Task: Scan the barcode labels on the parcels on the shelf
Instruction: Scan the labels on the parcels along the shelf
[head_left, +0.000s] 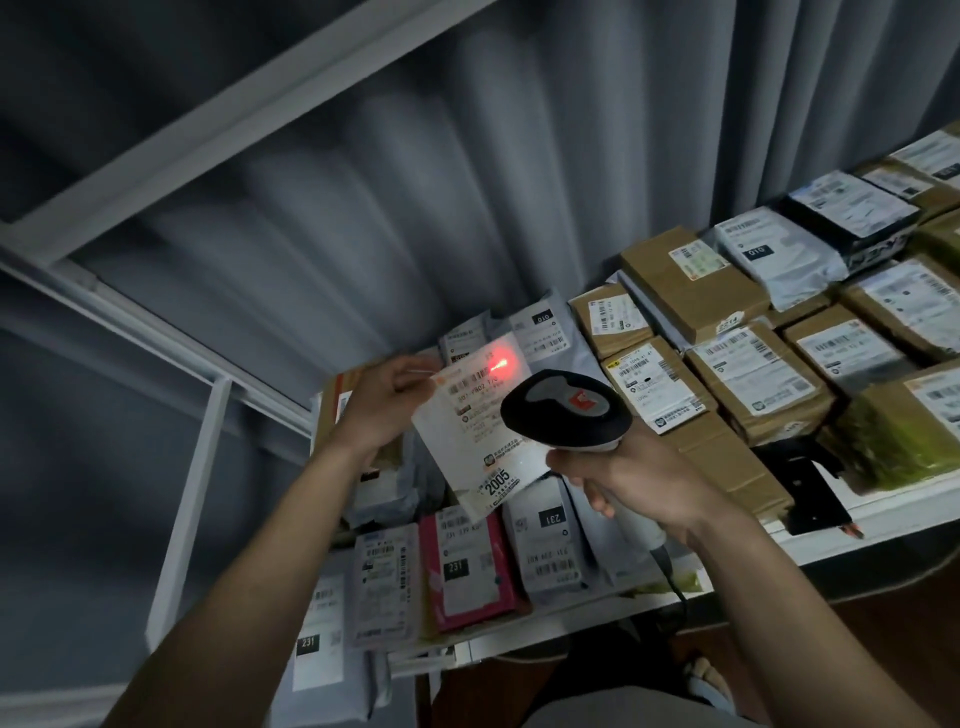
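Observation:
My left hand (382, 402) pinches the upper left corner of a flat white parcel (467, 447) and holds it tilted above the shelf. Its label carries a barcode and the number 2005. A red scanner light (501, 362) glows on the label's top right. My right hand (631, 480) grips the handle of a black and grey barcode scanner (563, 410), whose head points at that label. Below the lifted parcel lie a pink parcel (467, 571) and grey bags marked 231 (553, 551).
Brown cardboard boxes (693, 283) and grey poly bags with labels (784, 254) fill the white shelf (878, 519) to the right. White shelf frame bars (187, 488) run at the left. A grey curtain (415, 182) hangs behind. The scanner cable (672, 577) drops over the front edge.

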